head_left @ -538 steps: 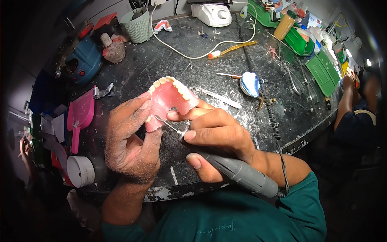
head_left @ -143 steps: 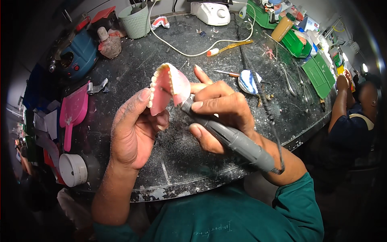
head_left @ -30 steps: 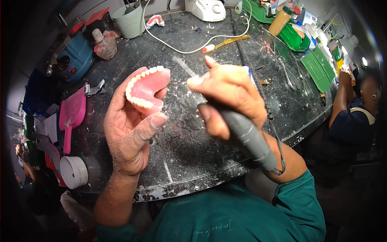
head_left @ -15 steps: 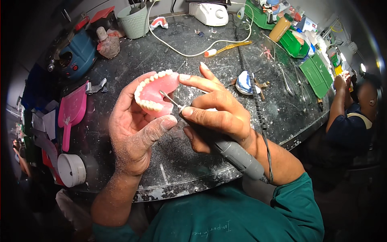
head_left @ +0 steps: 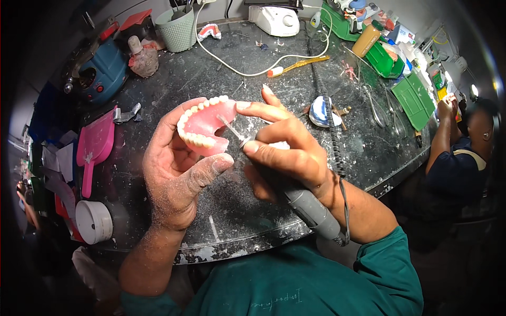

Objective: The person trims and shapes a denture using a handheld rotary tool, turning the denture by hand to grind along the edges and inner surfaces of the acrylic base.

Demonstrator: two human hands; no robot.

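Plainly, the left hand [head_left: 176, 174] grasped the pink denture [head_left: 199, 122], fingers behind it and thumb near its lower end, its arch curving leftward above the dark tabletop [head_left: 176, 79]. Meanwhile, the right hand [head_left: 295, 150] was wrapped around a grey handpiece [head_left: 315, 213], its index fingertip at the denture's far end; the slim bur [head_left: 231, 127] pointed at the pink inner surface, though whether they touched could not be told.

The denture [head_left: 200, 122] is pink (its teeth [head_left: 197, 140] cream), the handpiece [head_left: 312, 211] dark grey.
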